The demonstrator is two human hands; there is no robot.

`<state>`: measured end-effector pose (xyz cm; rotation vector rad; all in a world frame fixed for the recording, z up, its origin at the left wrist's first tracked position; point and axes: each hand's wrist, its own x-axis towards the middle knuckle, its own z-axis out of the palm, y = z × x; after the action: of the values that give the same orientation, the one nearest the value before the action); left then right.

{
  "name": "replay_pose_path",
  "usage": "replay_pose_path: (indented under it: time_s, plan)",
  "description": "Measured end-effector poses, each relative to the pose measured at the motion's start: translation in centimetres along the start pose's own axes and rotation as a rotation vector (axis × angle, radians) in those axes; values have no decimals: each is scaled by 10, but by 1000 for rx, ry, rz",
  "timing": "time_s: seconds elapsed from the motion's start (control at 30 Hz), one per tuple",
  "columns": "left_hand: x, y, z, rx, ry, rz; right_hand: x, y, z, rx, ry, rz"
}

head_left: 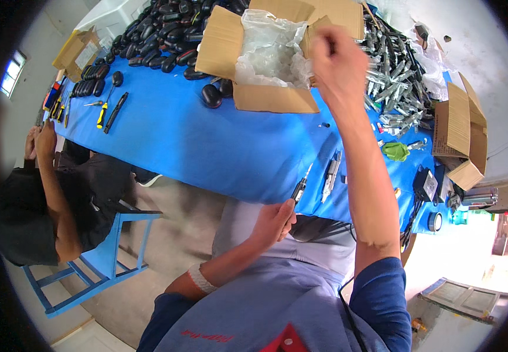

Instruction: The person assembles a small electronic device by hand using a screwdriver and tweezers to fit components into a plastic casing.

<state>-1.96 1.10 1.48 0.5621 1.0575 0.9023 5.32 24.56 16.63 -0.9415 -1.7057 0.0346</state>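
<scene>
My left hand (274, 224) is closed around a slim black pen-shaped piece (299, 191) with a thin pale tip, just off the table's near edge. My right hand (340, 67) is raised over the right side of an open cardboard box (274, 98); its fingers are smeared by motion, and whether they hold anything is hidden. Clear plastic bags (271, 50) line the box. On the blue tabletop (224, 152), a grey and black slim device (331, 177) lies to the right of the pen-shaped piece.
Dark oval cases (154, 35) are heaped at the back left. Clear-wrapped slim pieces (391, 76) pile up at the right, near a green cloth (396, 151) and another open carton (460, 129). Yellow-black screwdrivers (102, 116) lie left. A co-worker's hands (41, 141) are at the left edge.
</scene>
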Motion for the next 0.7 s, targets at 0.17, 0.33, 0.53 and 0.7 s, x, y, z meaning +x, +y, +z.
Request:
replay_pose_path:
  time_s: [0.17,0.33,0.53,0.7]
  plan:
    - [-3,-4,-10,31,-30,-1,10,32,2,385,-217,395]
    - [-1,-11,-8,39,-50,-27,6,23,-47,593,-62,485]
    - [-2,-12,-7,29,-24,19,-102,37,-152,-17,-13,557]
    - [-1,-17,-5,2,-24,-57,-198,58,-202,-283,-147,615]
